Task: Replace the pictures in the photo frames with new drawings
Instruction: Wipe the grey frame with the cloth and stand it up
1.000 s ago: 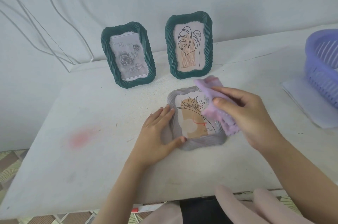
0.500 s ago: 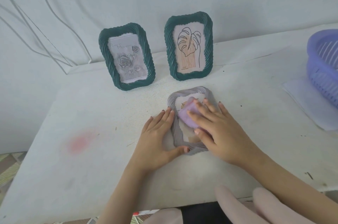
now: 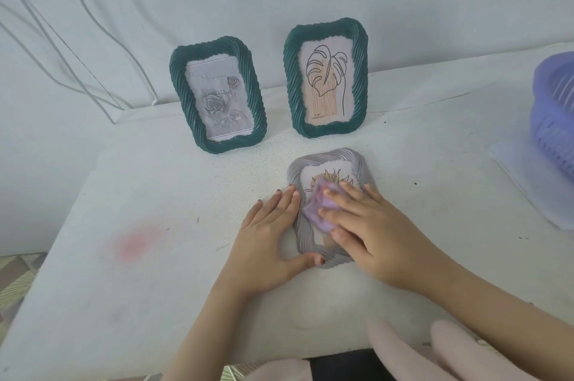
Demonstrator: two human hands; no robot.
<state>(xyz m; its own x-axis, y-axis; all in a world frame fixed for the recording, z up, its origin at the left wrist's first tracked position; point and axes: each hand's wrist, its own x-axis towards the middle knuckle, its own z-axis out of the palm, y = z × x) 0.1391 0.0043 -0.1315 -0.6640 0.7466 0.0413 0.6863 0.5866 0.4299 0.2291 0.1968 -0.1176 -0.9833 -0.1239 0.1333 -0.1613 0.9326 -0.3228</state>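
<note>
- The left hand (image 3: 267,234) is lying flat on the bench (image 3: 155,194), grip apart, bracing the grey frame (image 3: 329,159).
- The right hand (image 3: 382,231), fingers straight, is pressing a purple cloth (image 3: 315,211) onto the drawing (image 3: 337,177).

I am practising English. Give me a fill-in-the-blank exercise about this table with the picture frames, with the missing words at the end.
1. The right hand presses the purple cloth on the grey frame, which lies ____ on the table.
2. The left hand rests its fingers along that frame's ____ edge.
3. The leaf frame stands to the ____ of the rose frame.
Missing words: flat; left; right.
</note>
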